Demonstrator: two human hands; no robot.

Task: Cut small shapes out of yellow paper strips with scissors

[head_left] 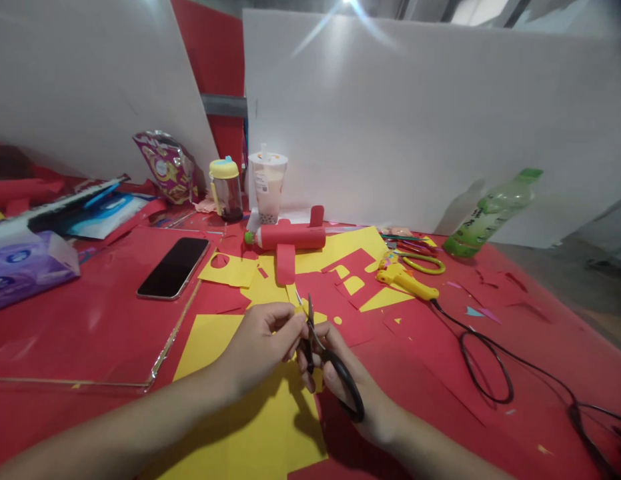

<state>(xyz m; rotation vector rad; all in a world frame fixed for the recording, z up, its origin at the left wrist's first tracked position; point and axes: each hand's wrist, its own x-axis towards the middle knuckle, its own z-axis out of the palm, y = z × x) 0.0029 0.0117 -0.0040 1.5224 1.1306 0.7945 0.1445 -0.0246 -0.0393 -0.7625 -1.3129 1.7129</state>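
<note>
My right hand [347,373] grips black-handled scissors [346,387], whose blades point up and away, a little apart. Close against the blades, my left hand [267,337] pinches a small piece of yellow paper [305,308], mostly hidden by the fingers. Beneath both hands lies a large yellow sheet [240,420]. Beyond them rests a red paper-wrapped bottle [293,238] on its side, with red flaps and a green cap, like a small plane. Cut yellow and red paper scraps [353,283] lie around it.
A yellow glue gun [407,283] trails its black cable on the right, near yellow-handled scissors [425,265]. A phone [174,268] lies at left. Behind stand a lidded jar [227,190], a milk tea cup [269,190] and a snack bag [167,167]. A green bottle [490,213] leans on the white board.
</note>
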